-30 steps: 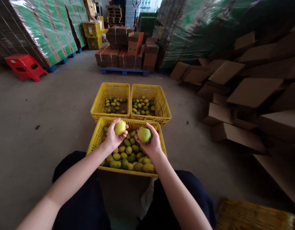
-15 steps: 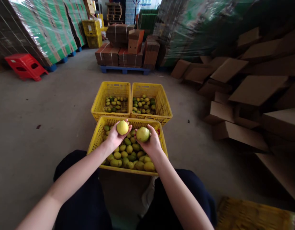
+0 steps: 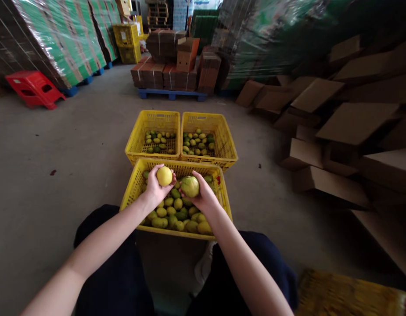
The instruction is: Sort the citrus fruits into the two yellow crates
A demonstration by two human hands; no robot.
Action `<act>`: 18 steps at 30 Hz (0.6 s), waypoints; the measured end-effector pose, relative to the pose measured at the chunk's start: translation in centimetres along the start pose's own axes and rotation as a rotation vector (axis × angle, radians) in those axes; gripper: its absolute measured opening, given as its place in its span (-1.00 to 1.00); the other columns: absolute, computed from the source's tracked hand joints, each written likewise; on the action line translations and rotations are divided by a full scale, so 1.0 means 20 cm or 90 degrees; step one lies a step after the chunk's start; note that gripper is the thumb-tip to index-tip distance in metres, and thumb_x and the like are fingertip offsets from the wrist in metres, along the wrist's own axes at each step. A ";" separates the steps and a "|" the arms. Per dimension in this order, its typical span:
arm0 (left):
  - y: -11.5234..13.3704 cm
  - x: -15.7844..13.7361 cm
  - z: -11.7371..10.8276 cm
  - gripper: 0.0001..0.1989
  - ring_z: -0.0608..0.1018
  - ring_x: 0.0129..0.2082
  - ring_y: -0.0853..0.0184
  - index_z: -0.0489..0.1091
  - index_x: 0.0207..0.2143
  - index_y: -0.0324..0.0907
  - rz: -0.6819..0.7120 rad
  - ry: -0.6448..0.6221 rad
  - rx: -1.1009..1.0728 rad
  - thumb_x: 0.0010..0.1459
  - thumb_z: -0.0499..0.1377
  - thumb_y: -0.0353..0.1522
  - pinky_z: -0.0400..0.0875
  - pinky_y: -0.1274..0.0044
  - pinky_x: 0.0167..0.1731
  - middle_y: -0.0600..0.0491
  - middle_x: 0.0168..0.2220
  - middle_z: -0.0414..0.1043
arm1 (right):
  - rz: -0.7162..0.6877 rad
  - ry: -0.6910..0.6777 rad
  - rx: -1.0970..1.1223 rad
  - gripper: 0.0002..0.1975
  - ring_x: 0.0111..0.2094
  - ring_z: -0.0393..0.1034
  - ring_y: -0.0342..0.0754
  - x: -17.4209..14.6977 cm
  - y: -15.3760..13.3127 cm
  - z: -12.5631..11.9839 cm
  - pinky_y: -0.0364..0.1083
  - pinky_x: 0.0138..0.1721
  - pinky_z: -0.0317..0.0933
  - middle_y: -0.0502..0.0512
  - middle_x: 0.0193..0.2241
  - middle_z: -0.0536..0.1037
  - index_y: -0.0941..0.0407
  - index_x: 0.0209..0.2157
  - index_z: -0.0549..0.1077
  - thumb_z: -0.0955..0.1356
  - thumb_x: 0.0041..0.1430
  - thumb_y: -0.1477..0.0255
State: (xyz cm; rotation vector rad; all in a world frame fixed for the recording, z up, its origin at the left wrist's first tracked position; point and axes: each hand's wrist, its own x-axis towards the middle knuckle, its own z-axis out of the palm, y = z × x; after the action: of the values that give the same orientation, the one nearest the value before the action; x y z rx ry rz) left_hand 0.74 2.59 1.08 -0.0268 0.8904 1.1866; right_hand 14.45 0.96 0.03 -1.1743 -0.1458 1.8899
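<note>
A yellow lemon [image 3: 164, 176] rests in my left hand [image 3: 154, 186], the fingers curled around it. My right hand [image 3: 204, 195] holds a larger greenish lemon [image 3: 190, 187] between thumb and fingers. Both hands are above the near yellow crate [image 3: 127, 196], with a small gap between the two fruits. Beneath them, many green and yellow lemons [image 3: 177, 204] cover the crate's bottom; my hands and forearms hide some of them.
Behind the near crate stand a left yellow crate [image 3: 133, 136] and a right yellow crate [image 3: 226, 136], each with several lemons. A red stool [image 3: 34, 87] is at far left. Cardboard boxes [image 3: 357, 123] lie heaped at right. Farther back, bundled cardboard sits on a blue pallet [image 3: 171, 95].
Both hands have shifted slightly left, each with its lemon. The greenish lemon has turned in my right hand and shows a different side.
</note>
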 end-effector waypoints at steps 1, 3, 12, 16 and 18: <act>0.00 0.01 -0.01 -0.81 0.46 -0.61 0.40 0.34 -0.49 -0.24 -0.008 -0.008 0.002 0.14 0.04 -0.38 0.40 0.59 -0.62 0.05 -0.58 0.39 | 0.008 -0.002 0.003 -0.74 -0.69 0.41 -0.07 0.01 0.01 0.00 -0.15 -0.69 0.30 0.07 -0.66 0.52 0.16 -0.44 0.40 0.29 0.21 0.26; 0.00 0.02 -0.01 -0.77 0.44 -0.64 0.41 0.36 -0.47 -0.25 -0.019 -0.011 0.019 0.18 0.00 -0.38 0.35 0.59 -0.66 0.05 -0.57 0.41 | 0.006 0.006 0.026 -0.75 -0.68 0.42 -0.07 0.01 0.02 0.00 -0.13 -0.65 0.34 0.07 -0.66 0.52 0.16 -0.43 0.39 0.28 0.23 0.28; 0.00 0.01 0.00 -0.72 0.52 -0.52 0.35 0.40 -0.38 -0.28 -0.026 0.020 -0.030 0.21 0.00 -0.28 0.50 0.54 -0.52 -0.03 -0.50 0.46 | -0.046 0.076 0.081 -0.81 -0.61 0.45 -0.09 0.05 0.04 0.00 -0.12 -0.57 0.38 -0.02 -0.62 0.52 0.09 -0.38 0.35 0.30 0.21 0.26; 0.00 -0.01 0.01 -0.83 0.51 -0.50 0.34 0.33 -0.42 -0.21 0.012 0.048 -0.050 0.17 0.06 -0.31 0.54 0.51 -0.47 0.04 -0.54 0.39 | -0.067 0.080 0.107 -0.83 -0.61 0.43 -0.10 0.03 0.03 0.01 -0.11 -0.55 0.40 -0.03 -0.66 0.49 0.09 -0.42 0.35 0.28 0.19 0.31; 0.00 0.00 0.01 -0.88 0.51 -0.48 0.35 0.29 -0.43 -0.19 0.033 0.042 -0.050 0.16 0.10 -0.37 0.55 0.52 -0.43 0.07 -0.54 0.37 | -0.093 0.075 0.120 -0.91 -0.60 0.42 -0.13 0.01 0.03 0.01 -0.14 -0.55 0.41 -0.06 -0.66 0.48 0.09 -0.43 0.36 0.32 0.13 0.40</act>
State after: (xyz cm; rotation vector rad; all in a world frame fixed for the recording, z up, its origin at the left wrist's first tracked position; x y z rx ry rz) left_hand 0.88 2.74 1.27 -0.1066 0.9063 1.2749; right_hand 13.88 0.93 -0.25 -1.1128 0.0116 1.6642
